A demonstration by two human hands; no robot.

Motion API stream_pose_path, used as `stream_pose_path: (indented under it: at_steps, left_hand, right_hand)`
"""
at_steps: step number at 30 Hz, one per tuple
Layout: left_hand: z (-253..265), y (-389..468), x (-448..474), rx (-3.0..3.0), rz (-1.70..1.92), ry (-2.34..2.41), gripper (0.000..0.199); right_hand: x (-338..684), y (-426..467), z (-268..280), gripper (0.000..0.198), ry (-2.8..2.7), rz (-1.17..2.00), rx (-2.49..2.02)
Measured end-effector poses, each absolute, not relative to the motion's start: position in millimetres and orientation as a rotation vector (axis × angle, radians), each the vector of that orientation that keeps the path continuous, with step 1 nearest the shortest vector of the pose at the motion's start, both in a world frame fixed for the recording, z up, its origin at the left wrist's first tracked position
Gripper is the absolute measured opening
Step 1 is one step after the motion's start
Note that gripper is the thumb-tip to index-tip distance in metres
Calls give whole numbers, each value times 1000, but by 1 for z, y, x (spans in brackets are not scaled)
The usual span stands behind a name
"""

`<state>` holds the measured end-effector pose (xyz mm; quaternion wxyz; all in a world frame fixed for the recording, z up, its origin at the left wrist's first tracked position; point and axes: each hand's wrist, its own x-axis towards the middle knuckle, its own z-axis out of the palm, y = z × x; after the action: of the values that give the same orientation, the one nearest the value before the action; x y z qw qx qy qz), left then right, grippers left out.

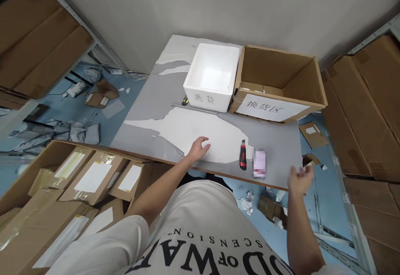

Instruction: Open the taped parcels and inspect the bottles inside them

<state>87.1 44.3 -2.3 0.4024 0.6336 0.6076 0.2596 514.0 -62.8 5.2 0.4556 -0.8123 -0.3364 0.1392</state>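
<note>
A: How are the hands held?
B: Both seem empty. The right hand (pixel 300 180), at lower right, is blurred, its fingers loosely parted by the tabletop's corner. The left hand (pixel 200 148), near the centre, is held with thumb and fingers apart above the tabletop (pixel 278 141); whether it is touched cannot be told.

A: How should things be handled there?
B: The slab (pixel 259 164), right of centre, is best kept from the near edge. The knife (pixel 243 158), just left of it and between the hands, is best gripped by its body, slim end pointed away, since whether any blade is bared cannot be made out.

A: And the materials?
B: At lower left, taped parcels (pixel 93 177) of stiff brown cardboard are packed in a box (pixel 40 162). The slab is oblong and pale, its detail masked by pixels; the knife is cased in red and black, seemingly plastic. The tabletop's grey covering is raggedly torn, white being shown beneath. Farther off, a smooth tub (pixel 204 100), probably foam, is set beside an open cardboard carton (pixel 278 64) at upper right.
</note>
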Motion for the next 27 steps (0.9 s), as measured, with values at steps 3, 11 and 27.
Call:
stream_pose_path:
  at_steps: [3,11,27]
  left_hand:
    - [5,40,78,1546,771,1555,35]
    - [21,9,-2,1381,1002,1695,46]
    - [14,-151,-227,918,1184,2392,65]
  right_hand:
    - [433,1,8,79,-970,610,-1727]
    - [263,60,10,73,-1292,685,-1608]
    - [-57,43,12,72,-2101,1125,-1096]
